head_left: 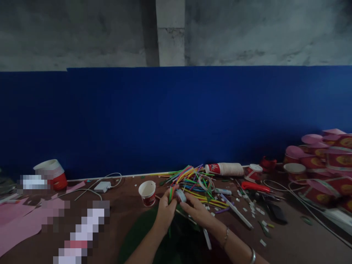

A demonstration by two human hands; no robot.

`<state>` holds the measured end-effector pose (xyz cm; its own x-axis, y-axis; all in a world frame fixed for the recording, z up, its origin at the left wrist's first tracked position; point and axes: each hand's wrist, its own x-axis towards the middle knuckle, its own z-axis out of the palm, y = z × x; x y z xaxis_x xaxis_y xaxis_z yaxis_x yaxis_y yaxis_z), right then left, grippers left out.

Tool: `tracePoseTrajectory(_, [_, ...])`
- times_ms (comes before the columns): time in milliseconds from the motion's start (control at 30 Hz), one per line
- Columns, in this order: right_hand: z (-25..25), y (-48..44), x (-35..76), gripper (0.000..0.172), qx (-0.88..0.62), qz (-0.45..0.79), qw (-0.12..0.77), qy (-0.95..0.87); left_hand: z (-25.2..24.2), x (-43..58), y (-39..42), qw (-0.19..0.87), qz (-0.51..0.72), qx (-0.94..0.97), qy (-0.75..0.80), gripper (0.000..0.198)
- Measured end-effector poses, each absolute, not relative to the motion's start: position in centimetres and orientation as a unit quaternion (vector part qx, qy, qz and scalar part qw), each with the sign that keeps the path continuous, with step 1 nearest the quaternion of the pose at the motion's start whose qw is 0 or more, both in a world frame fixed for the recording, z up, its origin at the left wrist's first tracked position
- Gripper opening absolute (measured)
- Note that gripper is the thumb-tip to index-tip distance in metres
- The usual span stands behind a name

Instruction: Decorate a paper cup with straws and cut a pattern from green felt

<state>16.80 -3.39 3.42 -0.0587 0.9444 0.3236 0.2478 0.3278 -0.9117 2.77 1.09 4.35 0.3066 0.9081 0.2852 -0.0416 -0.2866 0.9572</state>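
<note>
My left hand (165, 212) is closed around a small bundle of green straws (170, 194) held upright over the brown table (123, 220). My right hand (198, 212) meets it from the right, its fingers pinching a small roll of tape (180, 195) against the bundle. Just beyond both hands lies a loose pile of coloured straws (192, 181). An upright paper cup (147, 193) stands a little left of my left hand. A dark green sheet (143, 234) lies under my forearms.
A stack of paper cups (225, 169) lies on its side behind the straws. Red-handled scissors (255, 187), paper scraps and cables lie to the right, with many red paper bowls (327, 161) at far right. Pink paper (19, 223), a white charger (102, 186) and a tipped cup (52, 172) sit left. A blue board (176, 117) backs the table.
</note>
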Motion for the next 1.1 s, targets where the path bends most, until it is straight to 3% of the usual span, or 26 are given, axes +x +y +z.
tracePoseTrajectory(333, [2.6, -2.9, 17.4, 0.013, -0.521, 0.173, 0.523, -0.652, 4.5, 2.9, 0.1, 0.391, 0.485, 0.703, 0.342, 0.035])
tracePoseTrajectory(733, [2.0, -3.2, 17.5, 0.007, -0.522, 0.125, 0.527, -0.659, 3.6, 3.2, -0.3, 0.327, 0.494, 0.705, 0.39, 0.018])
tracePoseTrajectory(933, [2.9, -3.5, 17.2, 0.012, -0.525, 0.142, 0.539, -0.643, 4.9, 3.0, -0.1, 0.418, 0.515, 0.654, 0.364, 0.02])
tracePoseTrajectory(1100, [3.7, -4.1, 17.2, 0.016, -0.492, 0.173, 0.54, -0.661, 5.0, 2.7, 0.7, 0.616, 0.473, 0.537, 0.329, 0.047])
